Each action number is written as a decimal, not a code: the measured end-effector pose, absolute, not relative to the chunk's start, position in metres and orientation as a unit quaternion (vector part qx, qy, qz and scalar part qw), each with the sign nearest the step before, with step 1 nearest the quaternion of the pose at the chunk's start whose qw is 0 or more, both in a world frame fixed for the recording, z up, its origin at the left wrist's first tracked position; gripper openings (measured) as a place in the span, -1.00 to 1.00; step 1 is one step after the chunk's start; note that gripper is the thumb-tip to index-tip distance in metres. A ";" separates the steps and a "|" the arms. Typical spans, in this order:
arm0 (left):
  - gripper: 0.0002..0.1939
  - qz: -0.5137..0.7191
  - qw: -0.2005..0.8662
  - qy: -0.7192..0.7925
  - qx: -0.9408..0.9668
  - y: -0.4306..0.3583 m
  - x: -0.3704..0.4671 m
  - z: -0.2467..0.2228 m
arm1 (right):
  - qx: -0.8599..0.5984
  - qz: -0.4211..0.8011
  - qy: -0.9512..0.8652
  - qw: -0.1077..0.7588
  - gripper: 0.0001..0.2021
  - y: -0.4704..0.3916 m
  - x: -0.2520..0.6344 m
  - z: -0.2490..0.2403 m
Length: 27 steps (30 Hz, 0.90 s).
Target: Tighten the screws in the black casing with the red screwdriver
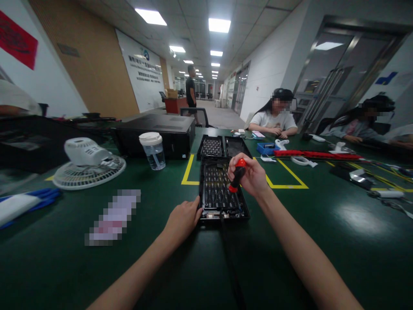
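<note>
Cup (pixel 154 153) and fan (pixel 87 156) sit left of the black case (pixel 245 207)

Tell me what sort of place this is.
Probably an office used as an electronics workshop: a green worktable marked with yellow lines, a red-and-black screwdriver in the right hand, and a lettered wall sign.

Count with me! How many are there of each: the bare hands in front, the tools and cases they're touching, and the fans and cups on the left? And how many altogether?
Bare hands, left hand and right hand: 2
Red-and-black-handled tool: 1
Open black rectangular case: 1
Round white plastic fan: 1
White-lidded clear plastic cup: 1
Total: 6
</note>
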<state>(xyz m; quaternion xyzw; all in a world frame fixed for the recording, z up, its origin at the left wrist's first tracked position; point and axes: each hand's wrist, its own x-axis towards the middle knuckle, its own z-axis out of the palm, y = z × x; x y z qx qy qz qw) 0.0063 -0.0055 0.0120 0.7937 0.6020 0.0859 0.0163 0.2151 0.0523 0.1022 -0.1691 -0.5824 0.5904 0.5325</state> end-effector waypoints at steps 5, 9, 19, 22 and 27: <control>-0.50 0.082 0.016 0.602 0.794 -0.006 0.007 0.013 | -0.156 0.614 -0.589 0.502 -0.80 0.051 0.216 0.103; -0.50 0.085 0.011 0.601 0.795 -0.005 0.006 0.010 | -0.139 0.621 -0.601 0.484 -0.80 0.052 0.219 0.104; -0.50 0.089 0.010 0.599 0.796 -0.005 0.005 0.008 | -0.145 0.610 -0.611 0.484 -0.82 0.056 0.225 0.105; -0.50 0.085 0.012 0.603 0.793 -0.005 0.005 0.007 | -0.150 0.608 -0.611 0.484 -0.82 0.056 0.227 0.104; -0.49 0.097 0.013 0.598 0.795 -0.004 0.005 0.005 | -0.148 0.618 -0.613 0.469 -0.82 0.056 0.231 0.103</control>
